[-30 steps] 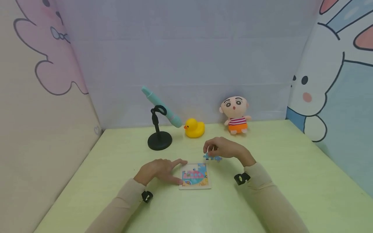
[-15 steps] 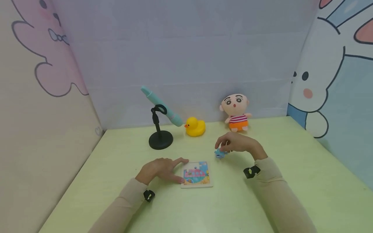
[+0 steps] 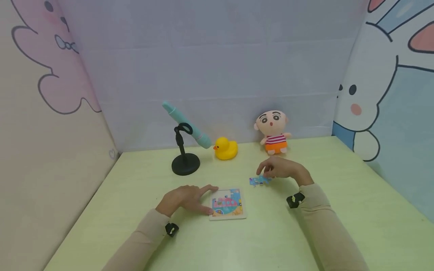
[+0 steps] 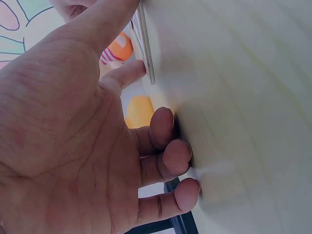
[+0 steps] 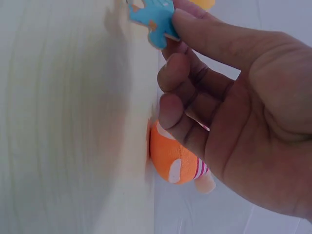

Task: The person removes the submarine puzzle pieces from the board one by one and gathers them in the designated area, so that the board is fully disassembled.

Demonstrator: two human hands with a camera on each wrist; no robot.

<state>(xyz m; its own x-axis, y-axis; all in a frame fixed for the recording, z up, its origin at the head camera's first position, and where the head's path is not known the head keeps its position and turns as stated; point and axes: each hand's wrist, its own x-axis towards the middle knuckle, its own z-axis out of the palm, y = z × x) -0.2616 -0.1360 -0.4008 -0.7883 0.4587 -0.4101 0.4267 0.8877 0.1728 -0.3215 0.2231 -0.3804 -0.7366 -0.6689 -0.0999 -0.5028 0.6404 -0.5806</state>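
The right hand (image 3: 283,169) pinches a blue puzzle piece (image 3: 259,180) lightly and could drop it, while the relaxed left hand (image 3: 184,197) steadies the puzzle board (image 3: 228,204).

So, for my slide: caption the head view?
Right hand pinches blue puzzle piece; left hand steadies puzzle board.

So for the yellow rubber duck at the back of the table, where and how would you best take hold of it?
Probably by its round body, pinched across both flanks, coming from above and in front. The rubber duck sits upright with the wall close behind; the pen stand stands to one side, the plush doll farther off on the other, so the front is the open approach.
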